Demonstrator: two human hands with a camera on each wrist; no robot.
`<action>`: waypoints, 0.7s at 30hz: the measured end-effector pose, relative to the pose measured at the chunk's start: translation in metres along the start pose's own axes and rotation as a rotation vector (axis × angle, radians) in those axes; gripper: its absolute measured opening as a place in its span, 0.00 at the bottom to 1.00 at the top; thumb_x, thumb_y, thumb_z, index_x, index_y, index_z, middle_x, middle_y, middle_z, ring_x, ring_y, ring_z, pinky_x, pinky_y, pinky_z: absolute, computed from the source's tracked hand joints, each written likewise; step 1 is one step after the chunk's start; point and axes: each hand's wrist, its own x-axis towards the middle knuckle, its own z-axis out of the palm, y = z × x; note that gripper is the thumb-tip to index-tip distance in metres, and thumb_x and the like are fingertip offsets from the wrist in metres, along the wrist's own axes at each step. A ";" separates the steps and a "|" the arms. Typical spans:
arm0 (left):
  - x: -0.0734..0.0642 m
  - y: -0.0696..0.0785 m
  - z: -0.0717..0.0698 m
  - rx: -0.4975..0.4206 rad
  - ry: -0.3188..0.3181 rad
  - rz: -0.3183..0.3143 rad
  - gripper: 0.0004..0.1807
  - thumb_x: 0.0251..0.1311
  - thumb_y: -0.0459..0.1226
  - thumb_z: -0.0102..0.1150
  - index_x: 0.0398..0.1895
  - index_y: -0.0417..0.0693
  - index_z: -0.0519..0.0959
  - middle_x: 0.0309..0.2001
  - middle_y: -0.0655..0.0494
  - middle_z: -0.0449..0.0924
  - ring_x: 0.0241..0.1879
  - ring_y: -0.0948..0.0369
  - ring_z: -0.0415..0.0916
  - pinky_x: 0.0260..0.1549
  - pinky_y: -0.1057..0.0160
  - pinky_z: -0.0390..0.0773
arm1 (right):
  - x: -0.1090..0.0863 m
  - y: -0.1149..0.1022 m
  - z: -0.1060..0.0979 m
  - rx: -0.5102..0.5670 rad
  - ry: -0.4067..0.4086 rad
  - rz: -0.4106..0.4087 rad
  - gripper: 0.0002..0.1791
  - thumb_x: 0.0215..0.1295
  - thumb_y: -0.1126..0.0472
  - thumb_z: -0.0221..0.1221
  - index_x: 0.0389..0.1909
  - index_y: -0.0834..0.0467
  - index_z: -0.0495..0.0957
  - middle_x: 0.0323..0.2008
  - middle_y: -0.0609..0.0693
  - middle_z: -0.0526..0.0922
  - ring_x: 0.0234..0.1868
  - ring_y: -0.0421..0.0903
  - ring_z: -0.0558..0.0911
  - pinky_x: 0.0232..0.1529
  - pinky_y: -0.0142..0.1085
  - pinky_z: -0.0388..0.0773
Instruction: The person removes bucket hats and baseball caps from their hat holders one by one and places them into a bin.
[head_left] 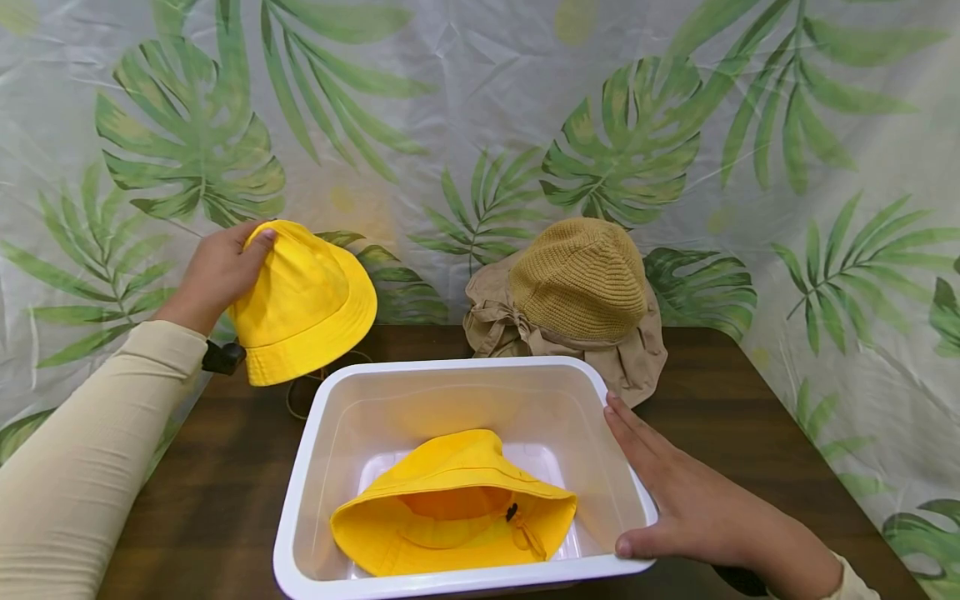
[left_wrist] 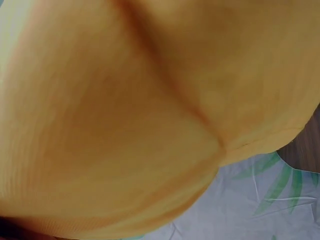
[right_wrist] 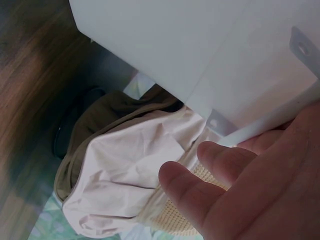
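Bright yellow cloth, smooth and soft: that's the raised hat (head_left: 307, 308), rounded crown, stitched bucket brim, hanging just off the bin's far left corner. The bin (head_left: 465, 393) is pale, translucent plastic with a thick white rim and rounded corners. Inside, a second yellow hat (head_left: 442, 479) shows its creased lining and a dark cord toggle. Behind, a ribbed tan crown (head_left: 581, 279) sits over a rumpled beige brim (head_left: 637, 367) on the dark wood-grain table (head_left: 757, 467).

The left arm reaches well out, and the left hand (head_left: 225, 271) pinches the raised hat's crown between thumb and fingers. The right hand (head_left: 697, 500) is spread wide, fingers nearly straight along the bin's right rim, thumb at the near corner.

The raised hat tips crown up-left, brim down-right, its long axis climbing rightward. The second one lies on its side, opening toward the person, brim stretching left to right.
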 end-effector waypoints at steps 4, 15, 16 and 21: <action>0.001 0.001 0.000 0.024 0.021 0.011 0.40 0.74 0.60 0.28 0.77 0.42 0.56 0.70 0.27 0.58 0.67 0.31 0.56 0.58 0.33 0.61 | 0.000 0.000 0.000 0.000 0.001 0.000 0.68 0.51 0.30 0.65 0.80 0.57 0.37 0.80 0.55 0.37 0.76 0.51 0.53 0.57 0.58 0.71; 0.003 0.001 -0.002 0.043 0.028 0.007 0.39 0.74 0.59 0.28 0.78 0.43 0.55 0.71 0.29 0.56 0.68 0.31 0.54 0.60 0.32 0.59 | 0.000 0.001 0.001 -0.013 0.017 -0.013 0.68 0.51 0.29 0.65 0.80 0.58 0.37 0.80 0.55 0.38 0.76 0.48 0.52 0.58 0.55 0.71; 0.003 0.000 -0.001 0.040 0.027 0.007 0.39 0.74 0.59 0.29 0.78 0.43 0.55 0.72 0.29 0.56 0.68 0.31 0.54 0.60 0.32 0.59 | 0.000 0.001 0.001 -0.013 0.018 -0.013 0.68 0.51 0.29 0.65 0.80 0.58 0.37 0.80 0.55 0.38 0.76 0.47 0.52 0.58 0.55 0.71; 0.001 0.001 0.001 0.026 0.005 0.003 0.39 0.74 0.59 0.30 0.78 0.43 0.55 0.72 0.29 0.55 0.69 0.31 0.52 0.61 0.32 0.58 | 0.000 0.001 0.002 0.000 0.011 -0.003 0.67 0.52 0.29 0.64 0.80 0.57 0.37 0.80 0.54 0.37 0.76 0.48 0.52 0.57 0.58 0.71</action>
